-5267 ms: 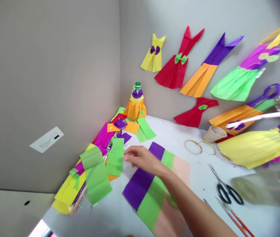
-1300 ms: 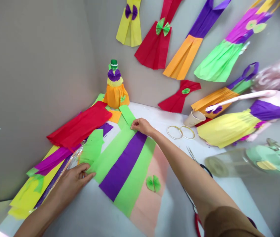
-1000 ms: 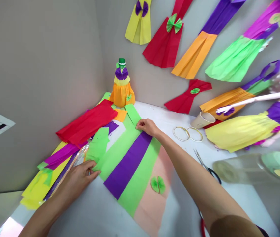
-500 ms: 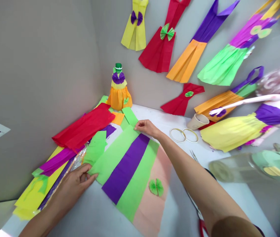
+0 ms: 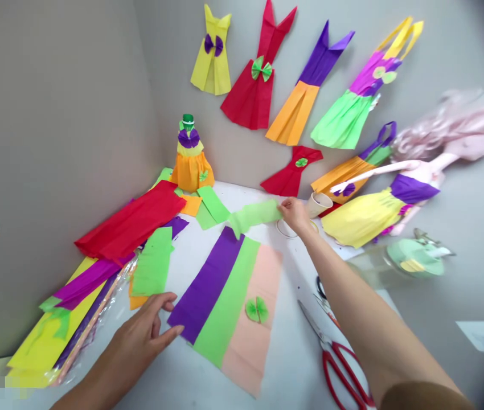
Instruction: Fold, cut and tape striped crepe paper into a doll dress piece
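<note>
A strip of light green crepe paper (image 5: 257,213) hangs in the air, its right end pinched between the fingertips of my right hand (image 5: 295,213). My left hand (image 5: 152,324) is open, thumb and fingers apart, beside the lower left corner of a purple paper strip (image 5: 208,285). Whether it touches that strip I cannot tell. Right of the purple lies a green strip (image 5: 229,302), then a peach sheet (image 5: 254,324). A small green paper bow (image 5: 257,310) rests on the peach sheet.
Red-handled scissors (image 5: 340,359) lie right, near a bottle (image 5: 396,262), a paper cup (image 5: 319,204) and a doll (image 5: 413,188). Red paper (image 5: 131,222) and other coloured sheets pile up left. A dressed bottle (image 5: 191,165) stands behind; several paper dresses hang on the wall.
My right hand has lifted the light green strip off the purple one and carried it right. My left hand has let go of its lower end and opened. The view has shifted.
</note>
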{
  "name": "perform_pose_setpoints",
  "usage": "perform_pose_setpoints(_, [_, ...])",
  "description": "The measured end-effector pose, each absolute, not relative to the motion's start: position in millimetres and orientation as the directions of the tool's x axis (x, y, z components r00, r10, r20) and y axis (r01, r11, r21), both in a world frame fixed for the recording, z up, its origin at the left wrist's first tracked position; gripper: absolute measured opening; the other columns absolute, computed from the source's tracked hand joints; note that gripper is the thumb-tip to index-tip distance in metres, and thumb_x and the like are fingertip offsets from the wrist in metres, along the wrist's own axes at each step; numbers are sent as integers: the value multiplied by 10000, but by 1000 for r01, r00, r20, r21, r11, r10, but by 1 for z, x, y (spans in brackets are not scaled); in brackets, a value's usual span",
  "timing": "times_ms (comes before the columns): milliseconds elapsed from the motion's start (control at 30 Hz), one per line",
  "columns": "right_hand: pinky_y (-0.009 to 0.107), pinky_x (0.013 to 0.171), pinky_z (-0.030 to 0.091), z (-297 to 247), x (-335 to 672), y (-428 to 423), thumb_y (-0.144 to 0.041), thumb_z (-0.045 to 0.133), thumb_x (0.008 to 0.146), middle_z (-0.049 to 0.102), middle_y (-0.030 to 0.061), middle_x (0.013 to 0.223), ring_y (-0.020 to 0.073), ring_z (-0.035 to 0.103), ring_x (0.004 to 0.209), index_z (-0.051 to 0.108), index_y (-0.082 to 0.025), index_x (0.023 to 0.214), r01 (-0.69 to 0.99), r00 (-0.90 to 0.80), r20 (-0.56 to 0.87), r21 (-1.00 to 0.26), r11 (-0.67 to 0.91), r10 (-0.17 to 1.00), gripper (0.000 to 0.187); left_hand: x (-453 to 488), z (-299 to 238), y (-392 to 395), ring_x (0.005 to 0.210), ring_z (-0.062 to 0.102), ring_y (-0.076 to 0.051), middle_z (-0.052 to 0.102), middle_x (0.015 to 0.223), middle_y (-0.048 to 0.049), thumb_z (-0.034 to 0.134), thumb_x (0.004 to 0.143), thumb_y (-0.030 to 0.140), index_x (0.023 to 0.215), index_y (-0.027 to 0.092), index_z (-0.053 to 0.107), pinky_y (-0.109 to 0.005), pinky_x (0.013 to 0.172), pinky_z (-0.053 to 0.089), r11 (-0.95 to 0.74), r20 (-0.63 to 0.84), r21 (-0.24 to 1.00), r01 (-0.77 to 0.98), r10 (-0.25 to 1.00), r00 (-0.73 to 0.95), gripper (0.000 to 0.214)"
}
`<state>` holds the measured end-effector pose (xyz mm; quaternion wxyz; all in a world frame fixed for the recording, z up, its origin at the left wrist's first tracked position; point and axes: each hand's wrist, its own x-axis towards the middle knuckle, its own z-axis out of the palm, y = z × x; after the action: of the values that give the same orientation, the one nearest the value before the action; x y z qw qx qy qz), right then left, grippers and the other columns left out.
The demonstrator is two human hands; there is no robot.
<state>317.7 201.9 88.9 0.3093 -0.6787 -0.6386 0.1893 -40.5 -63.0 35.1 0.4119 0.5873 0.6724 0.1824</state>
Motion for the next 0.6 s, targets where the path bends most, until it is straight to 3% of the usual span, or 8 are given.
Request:
perform_pose_setpoints(67, [381,787,473,95,319,181,-256,594,814,632,156,1024,274,597,962,587,-159,950,789,82,197,-612,57,977,167,-37,30,-66,611,547,-179,558,745,32,595,808,535,1303,244,481,-284,639,450,240,-334,740,629,942,34,585])
perform_pose_setpoints(133, [367,813,464,103,314,151,-246,615,818,636,128,1039,257,598,954,606,-179,994,802,-27,195,-581,137,980,188,-34,28,-66,630,566,-188,537,702,45,608,793,523,1323,239,470,-290,665,458,247,-329,754,609,944,23,617])
perform_pose_setpoints(200, [306,756,475,108,306,113,-275,657,816,653,52,924,196,616,809,636,-216,959,779,-217,113,-578,242,970,156,-30,29,-63,620,569,-185,527,689,54,631,764,501,1329,244,472,-290,655,461,276,-342,764,583,940,3,641])
perform_pose_setpoints(267, [273,708,477,111,297,72,-301,609,881,633,44,979,165,606,785,619,-235,1062,697,-517,-52,-605,385,854,193,-24,31,-61,595,562,-171,539,724,50,650,731,474,1310,250,486,-283,622,463,297,-344,787,541,939,-16,642])
perform_pose_setpoints(333, [275,736,484,108,291,35,-341,678,851,603,52,1042,173,601,846,591,-246,1135,656,-641,-128,-604,453,757,311,-20,33,-59,604,571,-161,558,788,34,648,722,448,1269,254,506,-278,613,478,289,-316,825,486,948,-27,598])
perform_pose_setpoints(500, [307,784,491,94,290,-10,-268,686,846,572,68,1057,219,575,966,599,-244,1081,710,-631,-206,-541,450,748,252,-15,39,-58,839,659,-201,618,877,-5,650,756,446,1214,251,498,-302,760,546,259,-247,915,308,966,-78,520])
perform_pose_setpoints(600, [302,777,486,88,290,-12,-175,612,872,573,78,1080,217,569,970,598,-246,1076,725,-604,-179,-528,442,777,217,-13,42,-56,1017,662,-230,652,1091,-77,662,749,469,1221,229,462,-333,859,552,285,-270,942,176,957,-104,566])
